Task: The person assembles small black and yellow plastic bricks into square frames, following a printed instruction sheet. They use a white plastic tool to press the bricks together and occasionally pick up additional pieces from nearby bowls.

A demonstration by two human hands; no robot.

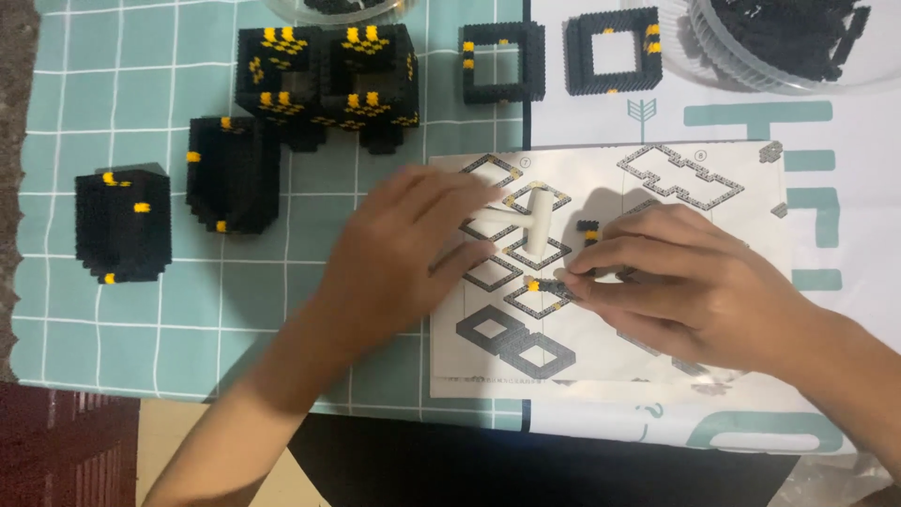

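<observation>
Over the teal grid mat (122, 84) and instruction sheet (713, 178), we rest our left hand (404, 249), fingers loosely apart, beside the white T-shaped tool (535, 221); our right hand (676, 272) pinches a small black brick strip (554, 286) against the sheet.

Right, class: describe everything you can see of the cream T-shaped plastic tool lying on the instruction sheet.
The cream T-shaped plastic tool looks smooth and matt, a round stem crossed by a bar. It lies on the white paper instruction sheet, over its printed diagrams. The left hand has fingertips at one bar end; the right hand works just beside the stem.
</observation>
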